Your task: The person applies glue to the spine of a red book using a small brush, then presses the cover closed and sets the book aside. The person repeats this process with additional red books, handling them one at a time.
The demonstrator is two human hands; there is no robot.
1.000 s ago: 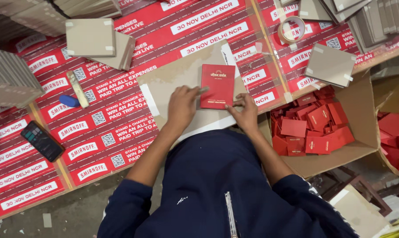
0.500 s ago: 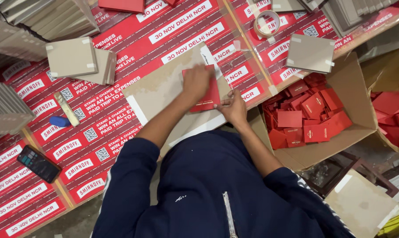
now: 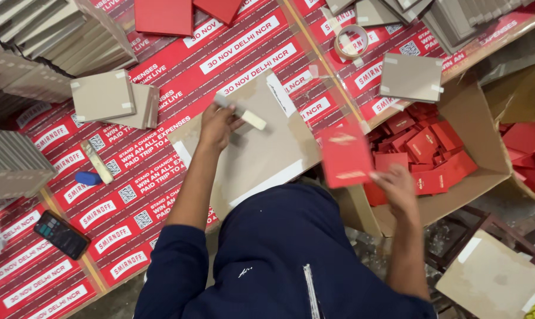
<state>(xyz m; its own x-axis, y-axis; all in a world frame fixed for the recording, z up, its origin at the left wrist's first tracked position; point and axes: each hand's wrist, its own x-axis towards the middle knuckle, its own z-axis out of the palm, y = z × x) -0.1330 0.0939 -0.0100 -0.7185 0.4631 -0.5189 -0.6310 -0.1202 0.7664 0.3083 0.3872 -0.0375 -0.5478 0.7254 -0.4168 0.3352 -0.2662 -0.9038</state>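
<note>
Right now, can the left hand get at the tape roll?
Probably not easily: the left hand already grips a pale stick-like tool, and the tape roll lies well beyond it across the table, though nothing blocks the way.

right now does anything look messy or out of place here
The red boxes lie jumbled at all angles in the open cardboard carton. The red cover in the right hand is motion-blurred. Nothing looks damaged or spilled.

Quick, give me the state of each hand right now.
Left hand: closed on a small pale tool, over the cardboard sheet.
Right hand: holding a red box beside the carton.
</note>
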